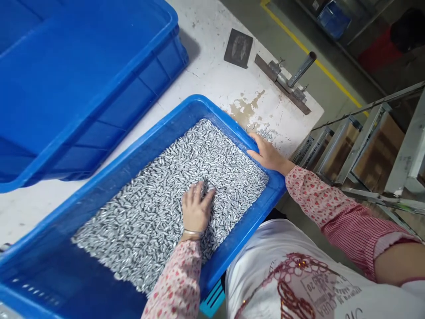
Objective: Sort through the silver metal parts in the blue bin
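Note:
A shallow blue bin (146,133) lies tilted across the view, holding a wide layer of small silver spindle-shaped metal pieces (159,177). My left hand (195,208), with a bracelet at the wrist, lies in the middle of these pieces. Its fingers are spread and their tips are partly sunk among them; I see nothing gripped. At the bin's right end, my right hand (267,153) is closed over the rim. The near left part of the bin floor shows bare blue plastic.
A larger blue crate (142,88) stands at upper left on the worn white table (206,57). A dark square plate (238,48) and a metal bar with an upright tube (302,68) are near the table's far edge. Metal racks (375,150) stand at right.

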Available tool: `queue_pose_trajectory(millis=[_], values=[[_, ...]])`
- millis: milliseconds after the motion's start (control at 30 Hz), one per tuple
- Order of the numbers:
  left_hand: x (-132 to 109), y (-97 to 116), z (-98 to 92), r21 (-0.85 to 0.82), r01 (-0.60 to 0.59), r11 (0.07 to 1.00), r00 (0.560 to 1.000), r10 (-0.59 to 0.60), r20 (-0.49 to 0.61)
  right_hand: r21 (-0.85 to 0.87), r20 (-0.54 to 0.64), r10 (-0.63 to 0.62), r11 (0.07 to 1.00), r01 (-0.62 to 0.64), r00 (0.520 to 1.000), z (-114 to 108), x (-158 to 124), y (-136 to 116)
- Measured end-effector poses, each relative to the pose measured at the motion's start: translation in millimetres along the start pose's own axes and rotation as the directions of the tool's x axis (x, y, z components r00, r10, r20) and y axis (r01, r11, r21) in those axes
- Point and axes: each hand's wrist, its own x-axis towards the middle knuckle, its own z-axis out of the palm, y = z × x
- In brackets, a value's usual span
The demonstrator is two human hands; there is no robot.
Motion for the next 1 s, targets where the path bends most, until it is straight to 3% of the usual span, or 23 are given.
queue_pose_trajectory(millis=[33, 67, 133, 200, 267, 333, 433, 533, 633, 733, 867, 1000], values=[[1, -11, -5.2, 0.017, 0.153, 0.988, 0.986, -0.152, -0.072, 0.003, 0.002, 0.003, 1.000, -0.003, 1.000, 0, 0, 0], [5, -21, -9.4, 0.018, 0.307, 0.951, 0.942, -0.301, -0.148, 0.004, 0.002, 0.005, 1.000, -0.005, 1.000, 1, 0, 0], [18, -36, -14.4, -0.032, 0.557, 0.830, 0.794, -0.543, -0.272, -0.001, 0.000, 0.006, 1.000, -0.006, 1.000, 1, 0, 0], [40, -43, -15.1, -0.104, 0.678, 0.727, 0.668, -0.669, -0.325, -0.009, -0.004, -0.001, 1.000, 0.001, 1.000, 2, 0, -1], [67, -43, -12.7, -0.142, 0.709, 0.691, 0.621, -0.707, -0.338, -0.015, -0.008, -0.003, 1.000, 0.003, 1.000, 3, -1, -1], [96, -38, -8.8, -0.152, 0.688, 0.709, 0.634, -0.690, -0.350, -0.017, -0.009, 0.001, 1.000, -0.001, 1.000, 4, -1, -1], [139, -23, -3.3, -0.156, 0.613, 0.775, 0.693, -0.621, -0.365, -0.012, -0.007, 0.007, 1.000, -0.007, 1.000, 6, -2, 0], [171, -3, 1.7, -0.144, 0.478, 0.866, 0.808, -0.498, -0.316, 0.002, 0.007, 0.009, 1.000, -0.009, 1.000, 5, -2, -1], [187, 22, 8.4, -0.104, 0.316, 0.943, 0.920, -0.331, -0.211, 0.011, 0.014, 0.016, 1.000, -0.016, 1.000, 4, -1, -3], [183, 51, 17.6, -0.035, 0.238, 0.971, 0.962, -0.241, -0.129, 0.015, 0.006, 0.019, 1.000, -0.019, 1.000, 5, -1, -2], [149, 79, 30.7, 0.056, 0.081, 0.995, 0.997, -0.080, -0.004, 0.015, 0.001, 0.019, 1.000, -0.019, 1.000, 8, -2, 0], [103, 86, 38.4, 0.058, -0.164, 0.985, 0.982, 0.158, 0.102, 0.019, 0.001, 0.034, 0.999, -0.034, 0.999, 7, -3, -1]])
